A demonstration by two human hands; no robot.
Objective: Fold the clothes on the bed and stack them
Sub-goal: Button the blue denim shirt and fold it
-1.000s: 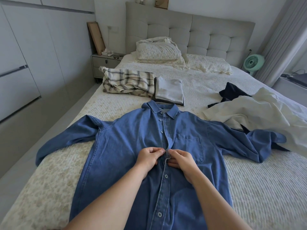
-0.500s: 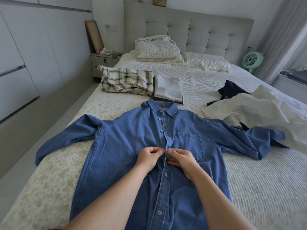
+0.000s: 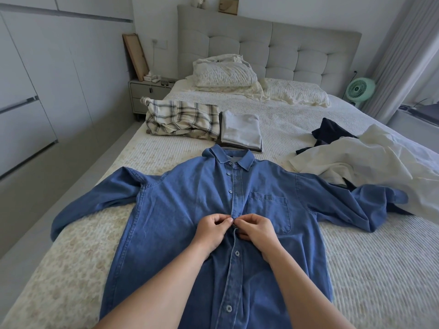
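Note:
A blue denim shirt [image 3: 180, 205] lies face up on the bed [image 3: 356, 269], sleeves spread to both sides. My left hand [image 3: 211, 230] and my right hand [image 3: 255, 230] meet at the middle of its button placket, each pinching one edge of the placket at a button. Behind the collar sits a small stack of folded grey clothes [image 3: 241, 129]. A plaid garment [image 3: 180, 119] lies loosely bunched to the left of that stack. At the right, a cream garment [image 3: 361, 162] lies crumpled over a dark navy one [image 3: 332, 132].
Pillows [image 3: 225, 72] lie against the padded headboard [image 3: 268, 41]. A nightstand [image 3: 148, 91] stands left of the bed, white wardrobe doors [image 3: 28, 91] along the left wall. A green fan [image 3: 360, 90] and curtain [image 3: 403, 51] are at the right.
My hands stay at the same button on the placket, fingers shifting slightly. The view has tilted up a little.

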